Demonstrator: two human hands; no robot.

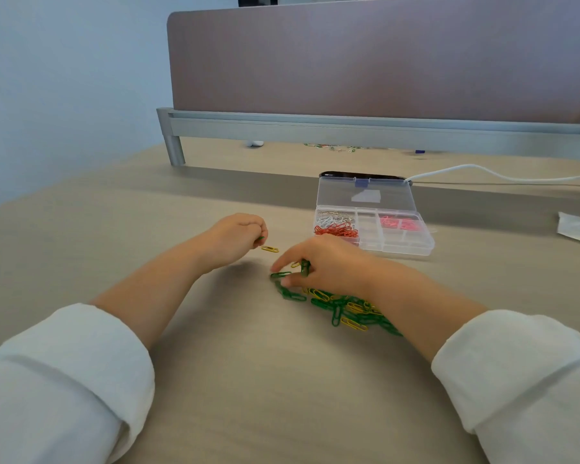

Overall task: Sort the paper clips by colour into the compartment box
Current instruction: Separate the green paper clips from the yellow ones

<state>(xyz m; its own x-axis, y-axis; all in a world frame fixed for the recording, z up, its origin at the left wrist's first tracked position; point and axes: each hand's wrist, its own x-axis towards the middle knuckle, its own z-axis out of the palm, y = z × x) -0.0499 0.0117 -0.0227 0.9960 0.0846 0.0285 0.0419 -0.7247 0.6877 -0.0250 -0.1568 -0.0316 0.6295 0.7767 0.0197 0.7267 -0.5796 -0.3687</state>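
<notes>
A pile of green and yellow paper clips (345,309) lies on the wooden desk, partly under my right forearm. My right hand (329,262) hovers over the pile's left end, pinching a green clip (304,267) between its fingers, with another green clip (279,274) at the fingertips. My left hand (238,236) is curled into a fist holding green clips, one tip showing at its edge. A single yellow clip (270,249) lies between the hands. The clear compartment box (406,246) stands open behind, holding white, red and pink clips in separate compartments.
A grey-framed desk divider (365,125) runs across the back. A white cable (482,172) and a dark device (359,175) lie behind the box. A white paper (578,229) sits at the right edge. More clips lie beyond the divider.
</notes>
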